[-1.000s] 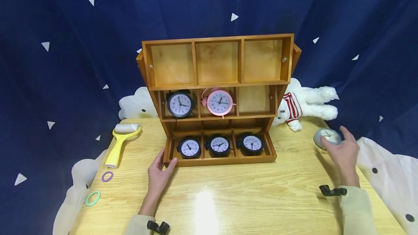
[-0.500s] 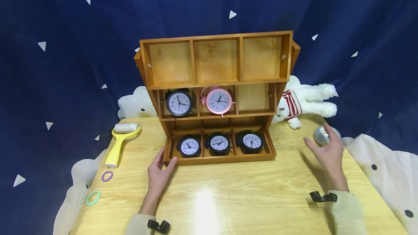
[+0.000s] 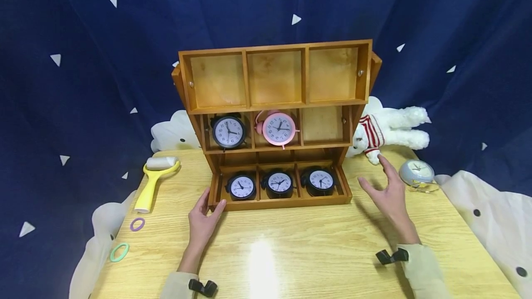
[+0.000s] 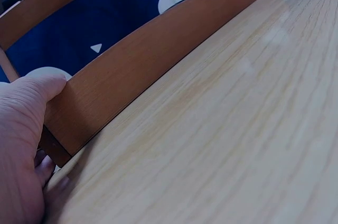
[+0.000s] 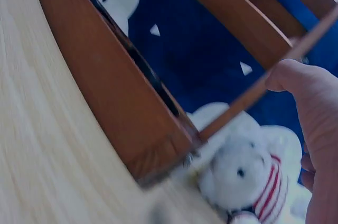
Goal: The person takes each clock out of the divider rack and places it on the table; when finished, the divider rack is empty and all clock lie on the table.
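A three-tier wooden shelf [image 3: 287, 205] stands in the middle of the table. My left hand [image 3: 202, 221] grips its lower left corner, thumb on the front board and fingers round the side, as the left wrist view also shows. The bottom tray holds three black alarm clocks, one per compartment; the rightmost is a black clock [image 3: 321, 181]. On the middle tier sit another black clock [image 3: 228, 132] and a pink alarm clock [image 3: 279, 129]. My right hand [image 3: 390, 200] hovers, fingers spread, between the shelf and a grey-blue alarm clock [image 3: 417, 170] resting near the table's right edge.
A white plush toy [image 3: 395, 130] in a striped shirt lies behind, right of the shelf. Left on the table [image 3: 316, 253] are a yellow lint roller [image 3: 151, 183], a purple ring [image 3: 137, 224] and a green ring [image 3: 119, 252]. A dark blue curtain hangs behind.
My right hand has let go of the grey-blue clock, which stays at the right edge, and has moved left toward the shelf. My left hand has kept its hold.
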`<state>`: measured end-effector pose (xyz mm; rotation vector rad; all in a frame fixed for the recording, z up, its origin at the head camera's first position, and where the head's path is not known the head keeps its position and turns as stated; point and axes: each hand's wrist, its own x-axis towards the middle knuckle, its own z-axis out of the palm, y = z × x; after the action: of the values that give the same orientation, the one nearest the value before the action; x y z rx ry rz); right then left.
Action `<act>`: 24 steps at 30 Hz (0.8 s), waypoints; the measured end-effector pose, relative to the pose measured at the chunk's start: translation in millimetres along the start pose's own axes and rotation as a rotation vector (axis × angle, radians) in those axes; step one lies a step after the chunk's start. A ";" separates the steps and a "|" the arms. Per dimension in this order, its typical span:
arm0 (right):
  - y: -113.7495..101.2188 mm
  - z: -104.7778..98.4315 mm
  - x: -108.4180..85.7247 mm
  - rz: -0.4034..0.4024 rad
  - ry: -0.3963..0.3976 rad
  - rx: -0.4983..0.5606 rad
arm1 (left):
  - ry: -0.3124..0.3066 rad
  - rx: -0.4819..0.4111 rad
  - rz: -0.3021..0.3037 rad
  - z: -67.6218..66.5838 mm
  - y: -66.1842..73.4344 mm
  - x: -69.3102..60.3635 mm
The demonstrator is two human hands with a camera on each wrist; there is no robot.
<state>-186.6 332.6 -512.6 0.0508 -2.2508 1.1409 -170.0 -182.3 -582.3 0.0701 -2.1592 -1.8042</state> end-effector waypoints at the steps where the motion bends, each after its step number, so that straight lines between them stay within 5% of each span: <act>1: -4.2 2.8 1.3 -0.023 0.004 0.014 | 0.000 -0.002 0.000 0.0 -0.3 -0.3; 8: -45.1 22.3 13.2 -0.214 0.017 0.138 | 0.002 0.006 0.011 -0.6 -1.8 -0.4; 17: -140.3 40.2 25.9 -0.462 0.100 0.231 | 0.002 0.019 0.007 -1.2 -0.5 1.0; 21: -149.0 52.6 33.9 -0.496 0.134 0.244 | -0.003 0.020 0.006 -0.7 -1.1 0.5; 24: -146.5 63.0 40.6 -0.482 0.083 0.236 | -0.002 0.018 0.012 -0.4 -0.8 0.6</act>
<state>-208.1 203.1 -413.5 0.5958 -1.8766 1.1045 -170.6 -183.0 -582.9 0.0595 -2.1731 -1.7792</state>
